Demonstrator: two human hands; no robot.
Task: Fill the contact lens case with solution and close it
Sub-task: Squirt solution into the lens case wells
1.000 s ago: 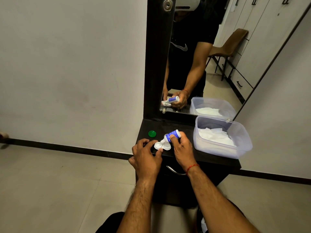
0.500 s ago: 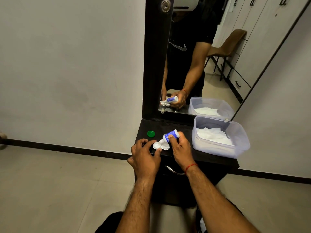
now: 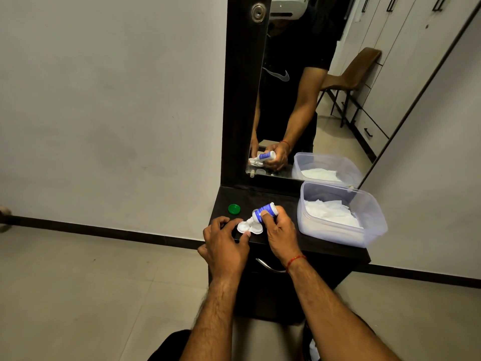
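- 2 open wells of the contact lens case lie on the dark desk near its front-left edge; filling looks under way, with capping left.
- 1 green cap rests apart, behind the left hand, whose fingers steady the case.
- Right hand fingers pinch the solution bottle; its long axis tilts, nozzle down-left toward the case.
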